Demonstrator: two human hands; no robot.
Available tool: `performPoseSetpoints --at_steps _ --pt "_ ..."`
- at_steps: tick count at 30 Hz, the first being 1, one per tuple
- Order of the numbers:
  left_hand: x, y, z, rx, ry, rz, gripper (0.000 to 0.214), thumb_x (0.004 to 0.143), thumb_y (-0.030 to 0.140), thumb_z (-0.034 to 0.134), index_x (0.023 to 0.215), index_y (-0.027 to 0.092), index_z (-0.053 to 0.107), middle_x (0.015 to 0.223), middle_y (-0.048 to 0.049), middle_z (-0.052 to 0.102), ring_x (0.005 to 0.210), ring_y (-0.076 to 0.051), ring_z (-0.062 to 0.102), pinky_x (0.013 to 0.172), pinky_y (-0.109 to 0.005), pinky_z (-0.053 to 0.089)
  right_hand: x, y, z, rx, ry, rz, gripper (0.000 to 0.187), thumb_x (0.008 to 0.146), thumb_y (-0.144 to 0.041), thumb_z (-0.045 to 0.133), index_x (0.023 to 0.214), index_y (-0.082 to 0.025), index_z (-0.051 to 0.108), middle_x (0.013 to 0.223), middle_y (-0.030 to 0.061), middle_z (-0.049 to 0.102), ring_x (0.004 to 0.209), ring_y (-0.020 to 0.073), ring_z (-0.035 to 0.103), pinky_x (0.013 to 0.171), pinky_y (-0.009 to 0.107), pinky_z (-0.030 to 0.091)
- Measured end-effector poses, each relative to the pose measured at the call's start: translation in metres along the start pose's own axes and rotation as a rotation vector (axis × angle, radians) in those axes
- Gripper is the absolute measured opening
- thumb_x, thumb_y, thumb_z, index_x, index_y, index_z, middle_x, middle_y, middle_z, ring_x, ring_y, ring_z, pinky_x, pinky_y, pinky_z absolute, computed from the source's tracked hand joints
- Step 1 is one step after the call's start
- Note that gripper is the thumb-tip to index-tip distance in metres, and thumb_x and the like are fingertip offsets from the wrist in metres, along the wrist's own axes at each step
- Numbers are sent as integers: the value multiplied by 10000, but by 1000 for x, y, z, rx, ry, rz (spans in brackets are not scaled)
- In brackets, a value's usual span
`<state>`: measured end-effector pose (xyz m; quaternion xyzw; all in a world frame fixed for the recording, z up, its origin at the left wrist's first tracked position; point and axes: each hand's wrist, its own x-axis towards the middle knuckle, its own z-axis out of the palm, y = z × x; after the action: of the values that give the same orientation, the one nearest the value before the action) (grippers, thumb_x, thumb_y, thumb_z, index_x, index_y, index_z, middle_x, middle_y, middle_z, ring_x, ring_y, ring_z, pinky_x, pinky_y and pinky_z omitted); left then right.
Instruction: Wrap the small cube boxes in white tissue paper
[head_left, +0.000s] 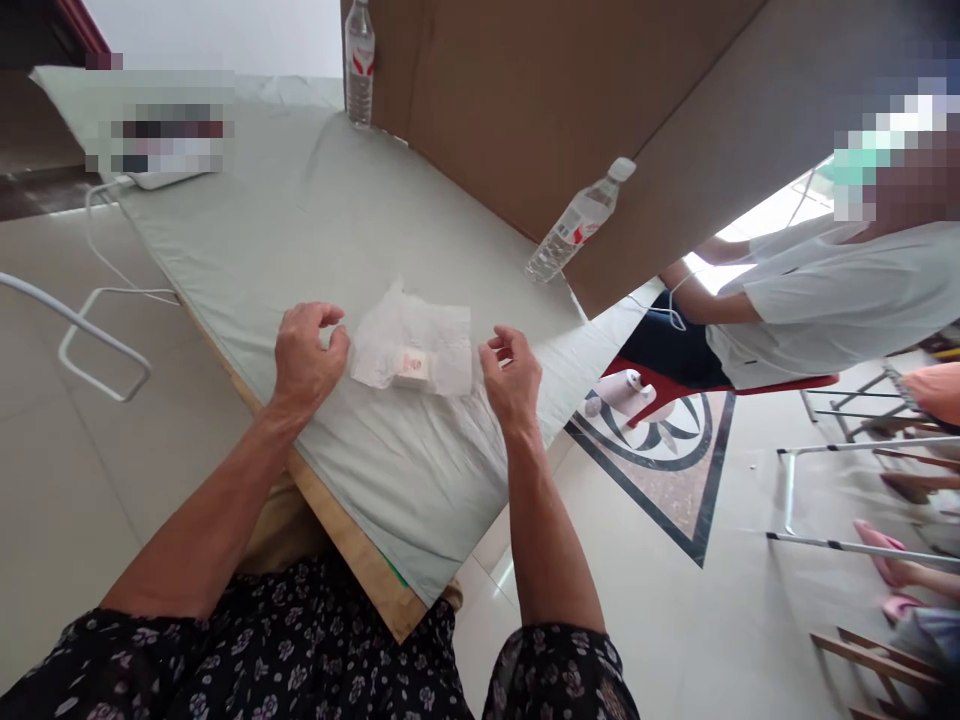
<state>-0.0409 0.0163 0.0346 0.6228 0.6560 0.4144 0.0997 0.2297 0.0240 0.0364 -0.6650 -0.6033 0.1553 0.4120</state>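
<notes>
A crumpled, thin whitish sheet (442,335) that looks like tissue paper lies on the cloth-covered table. On its near part rests a small pale block or box (412,368) with reddish print on top. My left hand (309,355) is just left of the sheet, its fingers loosely bent and apart, holding nothing. Close to the sheet's right edge is my right hand (514,372), also empty, with thumb and curved fingers apart. Neither hand appears to touch the sheet or the box.
Brown cardboard panels (495,120) stand along the table's far side. One clear water bottle (576,222) is near the right panel, another bottle (360,65) farther back. A white device (176,165) with a cable sits far left. A person in a white shirt (825,300) sits at right.
</notes>
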Motion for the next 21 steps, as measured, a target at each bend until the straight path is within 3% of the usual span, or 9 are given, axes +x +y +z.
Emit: performPoseSetpoints --at_steps 2,6,9,11,14,16,18,19,21 --pt "-7 18 -10 -56 6 116 234 876 223 538 1081 228 650 1125 -90 697 1150 -290 604 1075 -479 477 -9 -10 -8 96 -62 -95 356 924 -429 554 1176 -212 681 1072 89 756 904 206 681 866 373 541" --pt "1 47 -1 -154 -283 354 307 927 295 486 1144 204 682 1201 -83 729 1215 -266 617 1115 -435 462 -5 -25 0 171 -285 -138 451 983 -557 513 1244 -227 675 1248 108 740 1112 231 687 974 381 535" --pt "21 47 13 -102 -415 209 450 919 393 510 1277 161 655 1268 -121 727 1153 -280 651 1025 -421 504 3 -25 10 166 -376 -80 513 996 -605 487 1267 -209 668 1261 116 738 1185 241 674 1031 389 514" --pt "29 38 12 -107 -474 90 485 950 459 471 1293 167 652 1061 -96 775 916 -249 701 872 -374 535 -1 -22 8 210 -402 -80 527 995 -604 497 1301 -205 655 1216 107 753 1151 234 686 1029 388 512" --pt "25 22 -4 -199 -574 45 505 989 557 367 1007 201 725 811 -56 751 652 -201 658 675 -318 500 -23 -17 -6 278 -508 -164 512 1006 -583 499 1343 -228 648 1070 61 784 1026 208 704 986 377 518" --pt "16 13 -19 -151 -768 58 553 984 585 354 725 220 678 651 -42 693 513 -180 594 581 -307 450 -41 -14 -18 238 -657 -243 457 1011 -566 508 1258 -240 713 991 45 796 966 208 707 968 387 515" --pt "5 10 -30 10 -931 132 488 941 546 456 609 235 635 576 -33 654 486 -186 574 546 -303 403 -55 -10 -28 152 -770 -310 403 1011 -539 531 1118 -238 776 990 54 807 956 221 709 980 411 504" --pt "0 10 -33 101 -939 166 432 915 518 503 618 242 653 572 -31 653 505 -199 586 550 -305 398 -58 -9 -31 116 -780 -325 384 1010 -525 543 1064 -238 791 1009 59 809 959 227 712 986 419 501" --pt "-8 17 -34 238 -815 204 305 882 470 554 759 257 734 632 -34 689 600 -237 638 601 -317 434 -58 -9 -31 76 -696 -307 349 1018 -489 544 1040 -247 795 1038 61 809 974 231 716 984 418 510"
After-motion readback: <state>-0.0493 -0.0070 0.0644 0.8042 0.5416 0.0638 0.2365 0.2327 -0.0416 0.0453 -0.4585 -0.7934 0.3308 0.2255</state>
